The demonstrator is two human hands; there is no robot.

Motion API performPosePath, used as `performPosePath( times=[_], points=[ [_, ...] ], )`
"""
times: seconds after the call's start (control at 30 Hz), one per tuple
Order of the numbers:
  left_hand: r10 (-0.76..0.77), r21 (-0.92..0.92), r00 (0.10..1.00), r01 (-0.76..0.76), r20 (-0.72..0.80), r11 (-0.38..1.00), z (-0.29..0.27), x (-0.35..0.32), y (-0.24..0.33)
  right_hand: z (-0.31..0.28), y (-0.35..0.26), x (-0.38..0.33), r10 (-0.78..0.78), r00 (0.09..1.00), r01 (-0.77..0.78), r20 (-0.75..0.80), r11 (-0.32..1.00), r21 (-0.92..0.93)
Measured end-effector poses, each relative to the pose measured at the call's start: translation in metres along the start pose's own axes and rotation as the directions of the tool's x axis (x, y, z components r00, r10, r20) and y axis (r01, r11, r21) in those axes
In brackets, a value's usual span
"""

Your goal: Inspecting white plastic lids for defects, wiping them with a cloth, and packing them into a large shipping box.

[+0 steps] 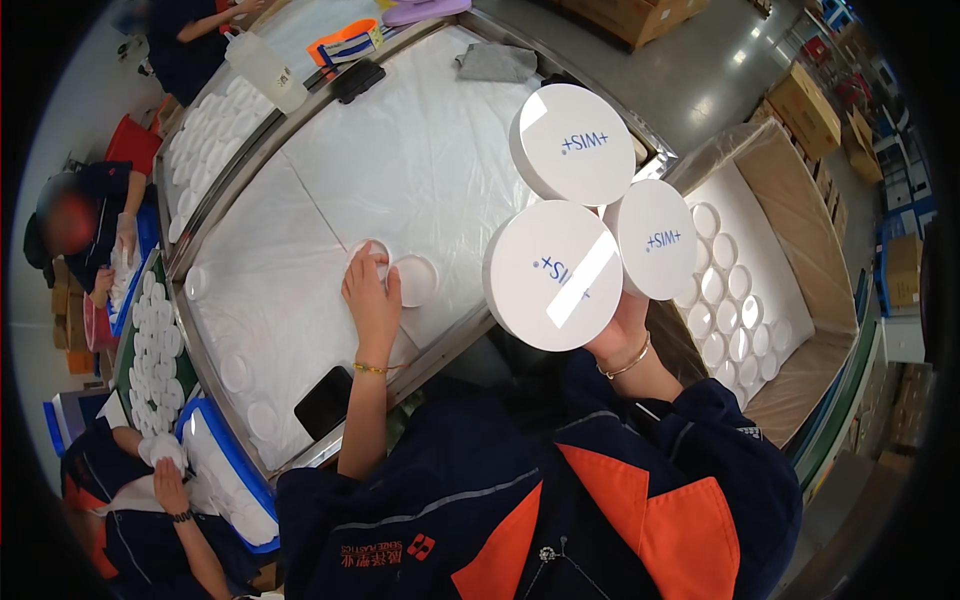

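Three white round lids (pixel 572 150) with blue print on their flat tops are held up together in my right hand (pixel 628 330). They overlap my fingers, so most of the grip is hidden beneath them. My left hand (pixel 374 305) is over the sheet-covered table (pixel 300 130), its fingers curled around the edge of a white lid (pixel 370 250). Touching or close beside that lid lies another white lid (pixel 414 281), its raised rim showing. Part of the lid under my left fingers is covered by the hand.
To the right stands a lined carton (pixel 790 250) with rows of white lids. A black phone (pixel 324 402) lies at the table's near edge, a grey cloth (pixel 497 63) at the far edge. On the left, co-workers handle white pieces near a blue bin (pixel 225 450).
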State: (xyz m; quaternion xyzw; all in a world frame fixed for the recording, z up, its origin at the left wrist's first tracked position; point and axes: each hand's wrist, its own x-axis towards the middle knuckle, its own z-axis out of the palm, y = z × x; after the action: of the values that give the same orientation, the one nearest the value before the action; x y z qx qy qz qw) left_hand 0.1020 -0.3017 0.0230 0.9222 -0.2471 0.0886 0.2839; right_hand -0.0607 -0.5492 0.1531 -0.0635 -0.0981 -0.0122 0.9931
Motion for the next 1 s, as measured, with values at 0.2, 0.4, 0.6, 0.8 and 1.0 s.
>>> performPosePath(
  times=[0.2, 0.4, 0.6, 0.8, 1.0],
  points=[
    [0.015, -0.002, 1.0, -0.015, -0.007, 1.0, 0.001, 0.002, -0.002, 0.008, 0.0, -0.001, -0.022, 0.998, 0.02, -0.057, 0.999, -0.032],
    [0.0, -0.062, 1.0, 0.002, 0.026, 0.998, 0.0, 0.001, -0.004, 0.006, -0.026, -0.018, -0.211, 0.971, 0.182, -0.113, 0.957, -0.227],
    [0.128, -0.103, 0.991, -0.124, 0.034, 0.987, -0.001, 0.007, -0.001, -0.044, -0.198, -0.095, -0.833, 0.422, 0.051, 0.357, -0.371, -0.927],
    [0.072, -0.046, 0.997, -0.071, 0.025, 0.996, -0.001, 0.007, 0.01, -0.137, -0.353, -0.181, -0.906, 0.128, -0.725, 0.403, -0.362, -0.586],
    [0.03, -0.04, 0.999, -0.029, 0.024, 0.999, 0.003, 0.009, 0.015, -0.2, -0.401, -0.164, -0.97, 0.223, -0.953, 0.096, -0.238, -0.188]
  ],
)
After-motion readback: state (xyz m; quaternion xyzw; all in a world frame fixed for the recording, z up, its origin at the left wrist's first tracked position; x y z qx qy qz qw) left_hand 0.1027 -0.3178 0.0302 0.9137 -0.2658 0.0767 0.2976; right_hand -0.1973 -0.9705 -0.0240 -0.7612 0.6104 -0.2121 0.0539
